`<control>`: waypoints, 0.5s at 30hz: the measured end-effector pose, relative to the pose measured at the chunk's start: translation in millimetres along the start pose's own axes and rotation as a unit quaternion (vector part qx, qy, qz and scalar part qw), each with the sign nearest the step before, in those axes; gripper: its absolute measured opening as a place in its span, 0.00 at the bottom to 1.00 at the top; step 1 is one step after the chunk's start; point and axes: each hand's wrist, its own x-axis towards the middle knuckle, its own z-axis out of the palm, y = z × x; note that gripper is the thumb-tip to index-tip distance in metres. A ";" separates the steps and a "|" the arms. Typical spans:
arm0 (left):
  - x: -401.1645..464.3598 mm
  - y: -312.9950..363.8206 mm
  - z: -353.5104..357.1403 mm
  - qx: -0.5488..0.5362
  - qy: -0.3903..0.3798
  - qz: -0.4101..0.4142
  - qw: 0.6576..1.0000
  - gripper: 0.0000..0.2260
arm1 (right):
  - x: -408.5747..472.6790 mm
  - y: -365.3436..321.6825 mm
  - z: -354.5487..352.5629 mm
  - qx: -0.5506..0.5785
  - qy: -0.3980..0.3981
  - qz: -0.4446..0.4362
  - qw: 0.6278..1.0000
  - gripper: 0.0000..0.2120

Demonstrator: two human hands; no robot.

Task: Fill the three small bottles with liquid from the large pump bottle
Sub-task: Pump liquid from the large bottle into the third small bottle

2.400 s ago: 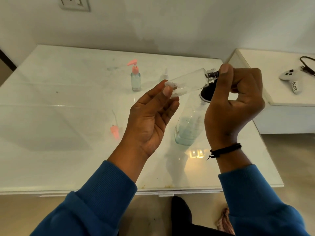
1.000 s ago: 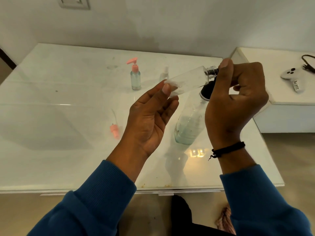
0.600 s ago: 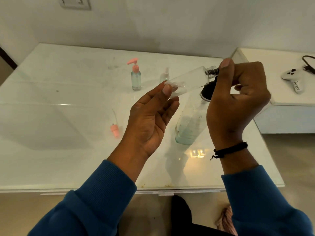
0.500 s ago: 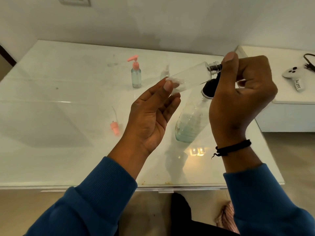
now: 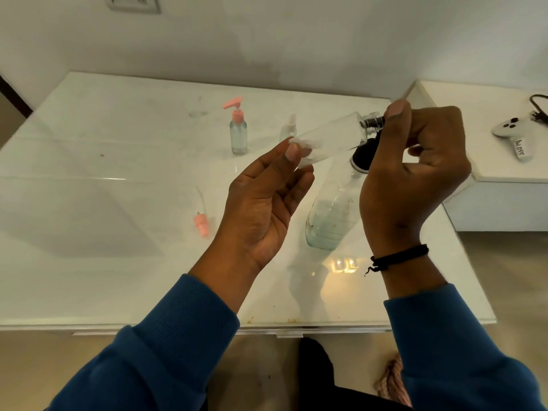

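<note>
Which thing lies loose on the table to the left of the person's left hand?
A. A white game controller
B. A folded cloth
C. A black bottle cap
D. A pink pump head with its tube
D: a pink pump head with its thin tube lies on the table, apart from any bottle, left of the left hand; the white controller sits far right on another surface.

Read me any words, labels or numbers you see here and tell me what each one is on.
Handwritten label on the white game controller: too small and tilted to read surely.
Small bottles, large pump bottle and wall socket: no readable text.
</note>
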 end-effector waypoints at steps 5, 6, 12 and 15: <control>1.5 -0.7 -0.2 -0.003 -0.004 -0.001 1.000 0.10 | 9.7 -3.5 2.2 -0.003 0.005 -0.003 1.000 0.16; 1.4 -1.2 -0.6 -0.003 -0.002 -0.001 1.000 0.10 | 6.9 -3.5 1.8 0.001 0.003 -0.002 1.000 0.15; 1.9 -0.4 -0.7 0.005 -0.007 0.003 1.000 0.12 | 8.5 -3.8 0.9 0.008 -0.003 -0.005 1.000 0.15; 1.8 -1.7 -0.1 0.008 -0.009 0.000 1.000 0.12 | 11.0 -5.4 1.7 0.014 0.007 -0.003 1.000 0.14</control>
